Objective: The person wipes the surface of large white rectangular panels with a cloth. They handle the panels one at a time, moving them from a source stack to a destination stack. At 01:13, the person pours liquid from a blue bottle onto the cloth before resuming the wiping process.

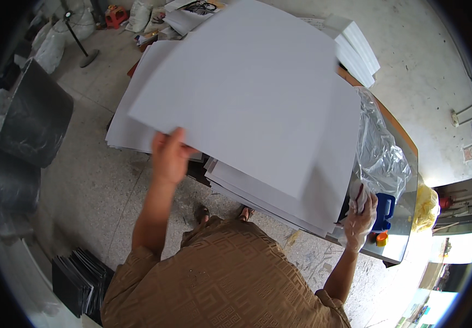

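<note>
A large white sheet (247, 93) is lifted at its near left corner, tilted over two stacks. My left hand (170, 156), bare, pinches its near edge close to that corner; the fingers underneath are partly hidden. Below the sheet lie a left stack of white sheets (129, 123) and a right stack (258, 188). My right hand (358, 225), in a clear plastic glove, is closed round a crumpled white cloth (359, 198) with a dark red streak, beside the right stack's edge. Just right of it are a blue jug (384, 210) and an orange cap (382, 239).
Crumpled clear plastic film (380, 158) covers part of the table (408, 218) at right. White blocks (356, 52) stand at the far right corner. Large dark bins (33, 120) are on the left, with a stack of black sheets (80, 279) at lower left.
</note>
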A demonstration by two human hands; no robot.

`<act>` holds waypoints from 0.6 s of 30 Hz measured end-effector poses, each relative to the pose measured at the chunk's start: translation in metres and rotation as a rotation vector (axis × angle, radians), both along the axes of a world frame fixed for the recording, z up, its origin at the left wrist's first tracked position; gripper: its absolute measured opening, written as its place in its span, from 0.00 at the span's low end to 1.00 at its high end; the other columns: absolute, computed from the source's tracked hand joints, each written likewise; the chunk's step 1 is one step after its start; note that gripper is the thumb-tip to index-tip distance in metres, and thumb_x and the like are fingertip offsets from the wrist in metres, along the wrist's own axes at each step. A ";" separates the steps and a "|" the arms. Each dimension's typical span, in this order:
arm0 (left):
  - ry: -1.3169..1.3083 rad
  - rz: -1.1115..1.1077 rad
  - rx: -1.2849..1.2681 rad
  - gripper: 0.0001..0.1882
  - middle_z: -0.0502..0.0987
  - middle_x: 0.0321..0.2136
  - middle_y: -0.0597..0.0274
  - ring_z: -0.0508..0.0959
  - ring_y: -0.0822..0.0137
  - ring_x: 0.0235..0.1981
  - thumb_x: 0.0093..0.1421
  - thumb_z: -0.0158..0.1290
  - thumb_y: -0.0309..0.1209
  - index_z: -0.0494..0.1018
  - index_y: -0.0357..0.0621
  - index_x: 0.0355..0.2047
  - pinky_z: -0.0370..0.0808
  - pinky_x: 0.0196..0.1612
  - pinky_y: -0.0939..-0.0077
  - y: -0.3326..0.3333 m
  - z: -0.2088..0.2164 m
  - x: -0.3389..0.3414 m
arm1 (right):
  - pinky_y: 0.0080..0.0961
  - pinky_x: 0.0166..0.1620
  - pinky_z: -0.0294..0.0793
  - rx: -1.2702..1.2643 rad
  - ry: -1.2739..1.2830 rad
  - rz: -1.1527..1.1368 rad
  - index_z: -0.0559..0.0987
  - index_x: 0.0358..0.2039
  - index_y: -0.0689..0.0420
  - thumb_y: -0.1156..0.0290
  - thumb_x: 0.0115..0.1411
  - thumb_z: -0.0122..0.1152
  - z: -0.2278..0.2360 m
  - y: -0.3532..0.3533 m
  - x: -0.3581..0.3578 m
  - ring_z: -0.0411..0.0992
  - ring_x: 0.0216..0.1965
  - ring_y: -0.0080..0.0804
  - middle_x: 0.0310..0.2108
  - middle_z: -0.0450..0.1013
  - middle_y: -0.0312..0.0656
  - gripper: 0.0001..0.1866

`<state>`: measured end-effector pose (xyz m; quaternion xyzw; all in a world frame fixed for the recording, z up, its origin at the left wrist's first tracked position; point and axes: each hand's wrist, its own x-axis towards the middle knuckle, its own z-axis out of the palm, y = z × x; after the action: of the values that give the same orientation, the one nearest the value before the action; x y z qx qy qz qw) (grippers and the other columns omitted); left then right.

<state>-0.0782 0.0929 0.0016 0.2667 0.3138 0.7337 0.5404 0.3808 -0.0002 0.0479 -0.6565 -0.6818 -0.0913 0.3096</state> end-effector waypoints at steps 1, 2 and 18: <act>0.022 0.049 -0.001 0.13 0.80 0.42 0.53 0.84 0.61 0.40 0.67 0.50 0.27 0.71 0.37 0.50 0.87 0.40 0.61 0.003 -0.008 -0.030 | 0.41 0.49 0.73 -0.033 -0.025 0.015 0.75 0.53 0.61 0.68 0.59 0.63 0.005 0.005 -0.007 0.73 0.45 0.56 0.47 0.72 0.54 0.22; 0.069 0.064 -0.018 0.12 0.80 0.42 0.52 0.84 0.60 0.41 0.67 0.50 0.27 0.71 0.37 0.50 0.87 0.40 0.61 0.006 -0.021 -0.063 | 0.42 0.49 0.73 -0.069 -0.052 0.028 0.75 0.52 0.62 0.67 0.58 0.64 0.010 0.011 -0.014 0.73 0.45 0.57 0.47 0.72 0.54 0.23; 0.197 0.189 -0.512 0.14 0.78 0.44 0.50 0.80 0.55 0.46 0.68 0.52 0.29 0.71 0.31 0.50 0.81 0.48 0.55 0.006 -0.206 -0.247 | 0.43 0.47 0.73 -0.131 0.004 0.552 0.76 0.53 0.55 0.70 0.51 0.72 -0.009 0.084 -0.188 0.71 0.45 0.52 0.44 0.70 0.53 0.27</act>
<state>-0.3250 0.0992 -0.2044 0.1613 0.5633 0.6483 0.4862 0.1932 0.0841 0.0389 -0.4647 -0.8387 0.0418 0.2810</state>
